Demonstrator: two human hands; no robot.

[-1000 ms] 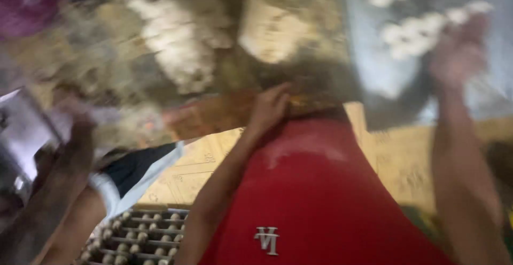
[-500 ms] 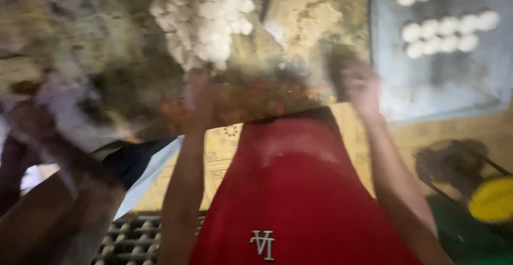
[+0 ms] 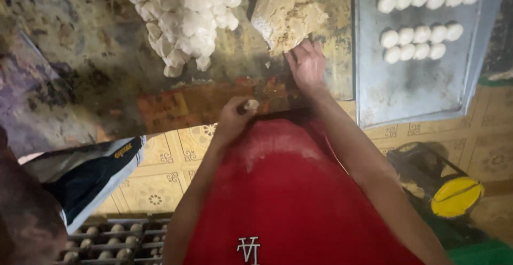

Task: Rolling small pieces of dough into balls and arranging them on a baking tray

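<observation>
Head view shows our right hand point(image 3: 305, 64) open, fingers pressed on the tan dough block point(image 3: 286, 11) on the worktop point(image 3: 80, 56), while our left hand point(image 3: 235, 118) closes around a small dough piece point(image 3: 251, 104) at the near edge; we judge equal pinches best.

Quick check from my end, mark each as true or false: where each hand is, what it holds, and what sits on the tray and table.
1. The right hand touches the big dough block. True.
2. The left hand is empty. False: it holds a small dough piece.
3. The metal tray holds rows of dough balls. True.
4. The pile of dough pieces lies on the tray. False: it lies on the table.
</observation>
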